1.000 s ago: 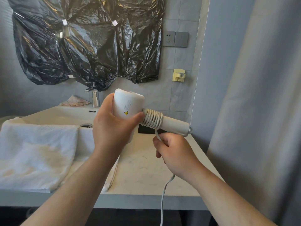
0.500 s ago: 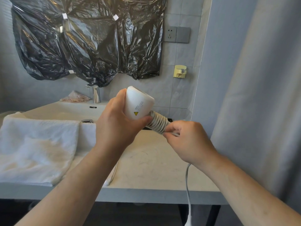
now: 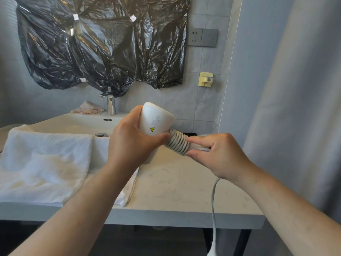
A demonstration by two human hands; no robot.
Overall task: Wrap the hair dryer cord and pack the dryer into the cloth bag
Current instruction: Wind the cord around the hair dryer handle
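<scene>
Between both hands (image 3: 132, 145): hair dryer (image 3: 156, 121), cord-wrapped.

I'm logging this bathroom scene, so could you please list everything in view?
hair dryer: 1, white, held above the counter
cord: 1, pale grey, coiled round the handle, tail hanging down
towel: 1, white, counter left
counter: 1, pale marble
sink: 1, white, behind the towel
faucet: 1, chrome
plastic sheet: 1, black, on the wall
wall socket: 1, grey
hook: 1, yellow
curtain: 1, grey, right
left hand: grips the dryer
right hand: grips the cord
</scene>
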